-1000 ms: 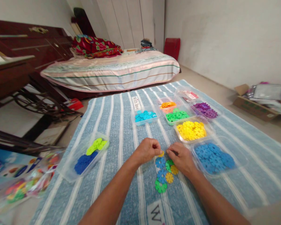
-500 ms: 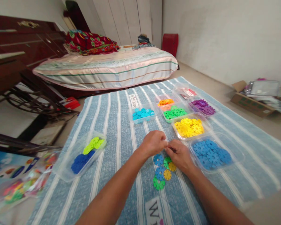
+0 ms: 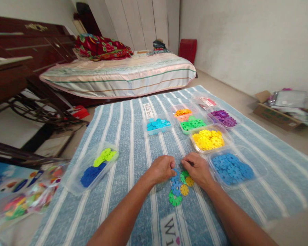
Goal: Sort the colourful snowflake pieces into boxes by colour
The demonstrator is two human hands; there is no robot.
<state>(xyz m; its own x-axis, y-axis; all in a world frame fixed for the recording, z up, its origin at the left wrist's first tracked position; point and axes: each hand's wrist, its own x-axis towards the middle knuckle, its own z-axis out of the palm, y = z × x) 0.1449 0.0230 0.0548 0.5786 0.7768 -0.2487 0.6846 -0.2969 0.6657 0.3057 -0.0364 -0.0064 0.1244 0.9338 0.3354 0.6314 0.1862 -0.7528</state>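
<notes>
My left hand (image 3: 161, 169) is curled closed just left of a small pile of notched plastic discs, its fingertips by a blue disc (image 3: 175, 175). What those fingers hold, if anything, is hidden. My right hand (image 3: 198, 169) is closed in a pinch at the pile's right side, over the edge of a green disc (image 3: 184, 177) and a yellow disc (image 3: 189, 181); its fingertips do not show clearly. Nearer to me lie another blue disc (image 3: 176, 188), a yellow disc (image 3: 184, 190) and a green ring-like disc (image 3: 175, 198). A gap separates the two hands.
Clear tubs hold blue discs (image 3: 232, 168), yellow discs (image 3: 208, 139), green discs (image 3: 193, 123), purple discs (image 3: 223, 118) and light-blue discs (image 3: 158, 124). At left, a tub (image 3: 75, 184) holds lime and dark-blue pieces. A striped cloth (image 3: 128, 205) lies underneath; a bed (image 3: 123, 73) stands behind.
My hands, which met above the pile, have come apart. The left hand moved left and toward me; the right moved only slightly.
</notes>
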